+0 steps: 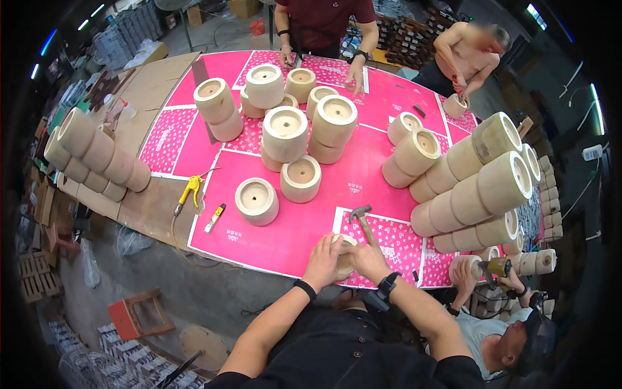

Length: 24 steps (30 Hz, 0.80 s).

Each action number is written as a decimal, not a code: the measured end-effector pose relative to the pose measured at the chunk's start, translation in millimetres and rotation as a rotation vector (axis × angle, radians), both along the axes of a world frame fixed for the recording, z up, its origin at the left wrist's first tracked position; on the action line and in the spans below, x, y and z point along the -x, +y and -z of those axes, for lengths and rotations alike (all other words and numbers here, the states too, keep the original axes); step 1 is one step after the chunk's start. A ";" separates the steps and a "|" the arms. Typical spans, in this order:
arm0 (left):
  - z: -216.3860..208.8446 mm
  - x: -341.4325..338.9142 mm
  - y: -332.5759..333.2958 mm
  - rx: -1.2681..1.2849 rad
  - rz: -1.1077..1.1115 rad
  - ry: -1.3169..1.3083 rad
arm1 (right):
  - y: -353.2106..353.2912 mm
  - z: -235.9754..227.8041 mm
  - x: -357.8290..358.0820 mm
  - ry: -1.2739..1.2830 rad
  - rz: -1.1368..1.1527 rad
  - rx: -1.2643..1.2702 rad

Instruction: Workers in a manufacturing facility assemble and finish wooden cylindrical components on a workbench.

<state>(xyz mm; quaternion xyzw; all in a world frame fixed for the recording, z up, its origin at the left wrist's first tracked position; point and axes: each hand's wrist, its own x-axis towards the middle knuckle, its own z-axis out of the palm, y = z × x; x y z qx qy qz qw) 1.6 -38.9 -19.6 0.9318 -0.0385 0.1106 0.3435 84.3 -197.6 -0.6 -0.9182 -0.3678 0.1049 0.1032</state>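
At the near edge of the table, my left hand (322, 259) and my right hand (368, 260) close round a pale hollow wooden cylinder (345, 260), which they partly cover. Just beyond my right hand is a hammer (360, 214), its head away from me. Its handle runs down behind the fingers, where its end is hidden. Two similar cylinders stand closest to my hands: one hollow cylinder (256, 201) to the left and another one (300, 179) ahead. A yellow utility knife (215, 218) lies left of these, beside a yellow air blow gun (190, 192) with a hose.
Stacked wooden cylinders (285, 133) fill the table's middle; rows lie on their sides at right (473, 196) and far left (107, 159). A person (327, 26) stands opposite. Two others work at right, one with a power tool (497, 267). A red stool (139, 316) is lower left.
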 end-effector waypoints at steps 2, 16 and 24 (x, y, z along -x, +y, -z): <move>0.3 0.7 2.2 0.027 -0.003 0.019 | 3.9 -36.7 -9.4 -0.172 -0.139 0.054; 2.7 -0.7 9.4 0.031 0.036 0.052 | 32.3 -13.8 18.2 0.079 0.038 -0.164; 11.7 -0.1 3.4 -0.049 0.041 0.001 | 28.9 -38.6 29.1 0.078 -0.065 0.000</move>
